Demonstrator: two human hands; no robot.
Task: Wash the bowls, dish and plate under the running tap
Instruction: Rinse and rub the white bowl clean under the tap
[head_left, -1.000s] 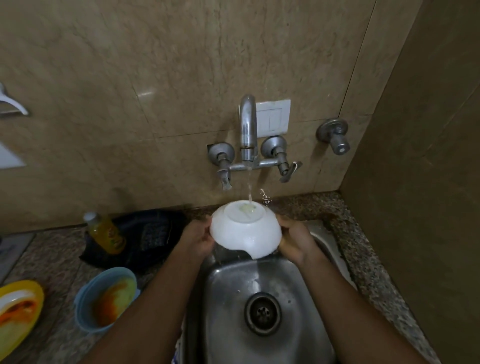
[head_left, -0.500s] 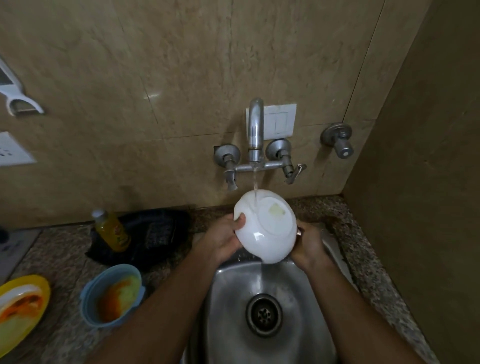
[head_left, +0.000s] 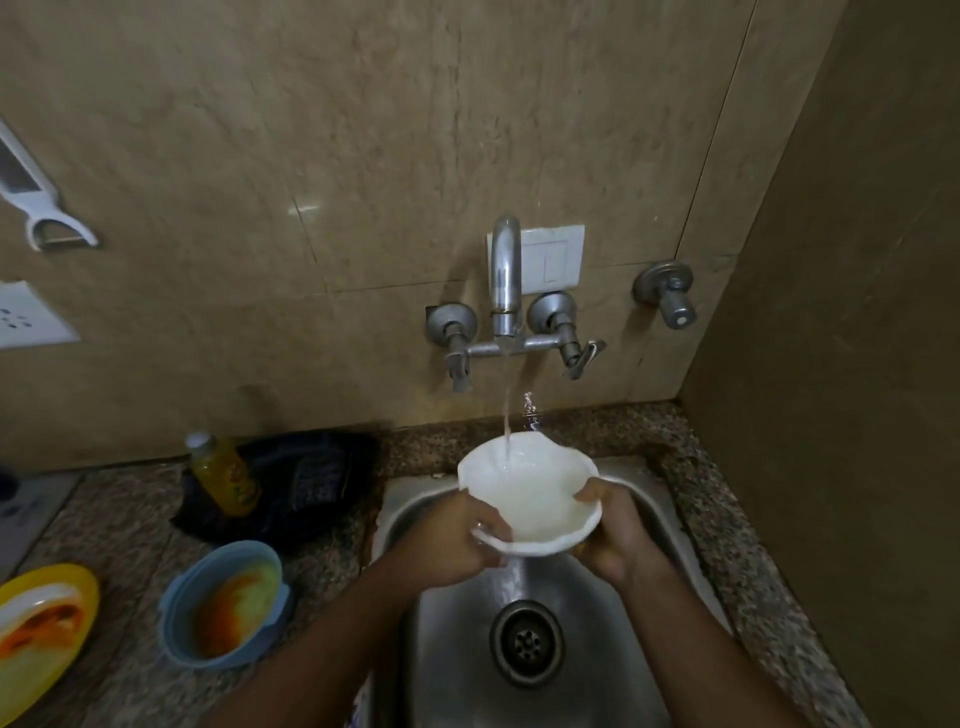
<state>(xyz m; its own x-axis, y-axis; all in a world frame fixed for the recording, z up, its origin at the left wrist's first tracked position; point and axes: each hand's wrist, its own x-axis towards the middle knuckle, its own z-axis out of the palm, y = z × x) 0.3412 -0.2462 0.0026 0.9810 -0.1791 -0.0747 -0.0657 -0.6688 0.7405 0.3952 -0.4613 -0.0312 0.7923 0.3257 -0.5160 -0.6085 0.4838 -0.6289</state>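
Item: dishwashing station, one moment, listed near to far.

Sink (head_left: 654, 525): steel, drain at the near centre, wet floor.

Left hand (head_left: 457, 540): fingers curled round the near-left rim of the white bowl (head_left: 530, 493), thumb over the edge.

Right hand (head_left: 613, 525): gripping the right rim, thumb inside the lip, fingers hidden beneath.

White bowl: held between both hands above the back of the sink, mouth up and tilted a little toward the person. Water stream (head_left: 506, 410) falls into its far inner side; water pools inside.

Step in hand, judged: rinsing the inside of the first bowl. Next move likely calls for tipping it to pour the water out and then setting it aside, with a firm hold on a wet, slippery rim.

Counter, left of the sink: blue bowl (head_left: 226, 605) with orange residue, unwashed; yellow plate (head_left: 78, 587) at the frame edge, carrying a white dish (head_left: 36, 616) smeared orange, both unwashed and well apart from the hands. Behind them, a yellow bottle (head_left: 223, 475) standing on a dark cloth (head_left: 311, 483).

Wall: tap (head_left: 506, 270) with two valves, running; a white switch plate (head_left: 553, 260) behind it; a separate valve (head_left: 667, 291) to the right.
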